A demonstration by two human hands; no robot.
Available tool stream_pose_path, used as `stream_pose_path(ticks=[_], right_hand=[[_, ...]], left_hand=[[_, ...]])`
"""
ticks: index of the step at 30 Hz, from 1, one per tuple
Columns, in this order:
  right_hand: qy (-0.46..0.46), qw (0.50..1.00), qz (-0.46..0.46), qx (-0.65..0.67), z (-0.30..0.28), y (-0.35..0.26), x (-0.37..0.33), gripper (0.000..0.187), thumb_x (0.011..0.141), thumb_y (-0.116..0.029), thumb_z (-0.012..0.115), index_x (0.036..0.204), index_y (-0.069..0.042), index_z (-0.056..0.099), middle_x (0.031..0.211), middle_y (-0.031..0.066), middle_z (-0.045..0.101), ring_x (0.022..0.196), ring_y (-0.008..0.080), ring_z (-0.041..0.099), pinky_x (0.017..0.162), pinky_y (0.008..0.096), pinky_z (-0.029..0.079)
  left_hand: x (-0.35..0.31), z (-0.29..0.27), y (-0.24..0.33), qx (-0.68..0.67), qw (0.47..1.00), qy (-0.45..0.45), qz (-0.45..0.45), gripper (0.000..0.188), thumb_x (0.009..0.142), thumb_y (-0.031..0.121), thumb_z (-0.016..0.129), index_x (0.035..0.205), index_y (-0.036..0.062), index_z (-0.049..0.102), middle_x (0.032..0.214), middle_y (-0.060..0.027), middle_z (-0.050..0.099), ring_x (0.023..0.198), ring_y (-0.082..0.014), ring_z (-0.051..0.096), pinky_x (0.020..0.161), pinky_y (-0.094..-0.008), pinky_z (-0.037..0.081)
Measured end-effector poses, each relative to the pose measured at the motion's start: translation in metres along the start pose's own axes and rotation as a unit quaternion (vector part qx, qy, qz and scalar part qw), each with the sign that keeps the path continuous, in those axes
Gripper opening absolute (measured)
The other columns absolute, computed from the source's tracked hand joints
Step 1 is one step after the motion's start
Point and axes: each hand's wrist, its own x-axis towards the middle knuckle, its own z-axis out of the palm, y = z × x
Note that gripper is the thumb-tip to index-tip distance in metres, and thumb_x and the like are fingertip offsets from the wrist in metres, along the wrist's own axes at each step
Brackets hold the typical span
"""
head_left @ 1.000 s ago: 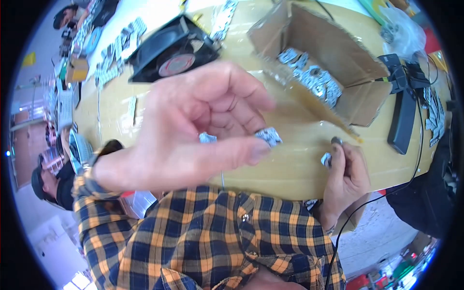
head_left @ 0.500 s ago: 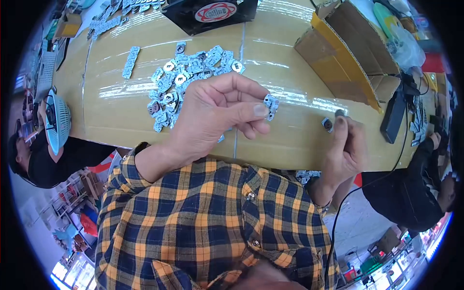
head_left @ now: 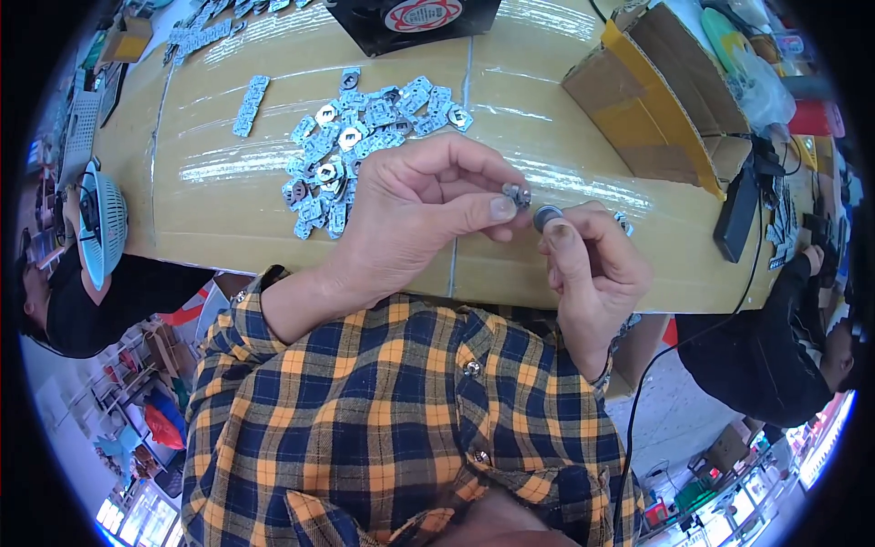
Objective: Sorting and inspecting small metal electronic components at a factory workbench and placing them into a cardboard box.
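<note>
My left hand (head_left: 401, 201) pinches a small pale circuit board (head_left: 516, 194) between thumb and fingertips, tilted so it shows nearly edge-on. Close to its right, my right hand (head_left: 602, 260) grips a small round dark-grey disc-like piece (head_left: 547, 216) by thumb and forefinger. A narrow gap seems to separate the disc from the board. Behind my right hand another small board (head_left: 623, 221) lies on the table, mostly covered. To the left of my left hand spreads a heap of small circuit boards (head_left: 378, 114), several with round dark or pale parts on them.
A strip of joined boards (head_left: 251, 106) lies left of the heap. At the back stands a black fan-like box (head_left: 415, 23) with a red round label. An open cardboard box (head_left: 629, 109) and a black bar-shaped case (head_left: 738, 214) stand right. A blue basket (head_left: 107, 223) is far left, near another person.
My right hand has moved left and up from beside the loose board, bringing the round piece near the left hand. The board in my left hand has turned from face-on to nearly edge-on.
</note>
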Motion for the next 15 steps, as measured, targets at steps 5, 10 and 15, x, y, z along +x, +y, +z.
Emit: stream_pose_path(ticks=[5,10,15], right_hand=[[-0.019,1.0,0.0,0.011,0.005,-0.001,-0.002,0.012,0.093,-0.007,0.061,0.087,0.004,0.063,0.075,0.0027,0.056,0.052,0.0022,0.043,0.046,0.0167,0.031],[-0.012,0.999,0.016,0.045,0.005,0.0,-0.001,0.013,0.093,-0.007,0.061,0.086,0.004,0.062,0.073,0.0027,0.056,0.052,0.0023,0.043,0.046,0.0169,0.031],[0.006,0.996,0.043,0.072,0.005,-0.005,-0.002,0.016,0.093,-0.01,0.061,0.084,0.003,0.061,0.071,0.0024,0.056,0.052,0.0027,0.043,0.046,0.0171,0.031]], left_hand=[[0.002,-0.006,-0.011,0.014,0.994,-0.041,0.098,0.02,0.082,-0.01,0.065,0.101,-0.0031,0.066,0.103,-0.0103,0.065,0.093,-0.0129,0.065,0.08,-0.0229,0.056],[0.002,-0.004,-0.009,0.125,0.974,-0.042,0.185,0.02,0.079,-0.01,0.066,0.096,-0.0008,0.069,0.107,-0.0103,0.061,0.094,-0.0132,0.064,0.082,-0.0231,0.055],[-0.001,-0.008,0.0,0.229,0.947,-0.089,0.206,0.023,0.076,-0.007,0.072,0.098,-0.0041,0.066,0.112,-0.016,0.057,0.1,-0.0185,0.059,0.086,-0.0277,0.052]])
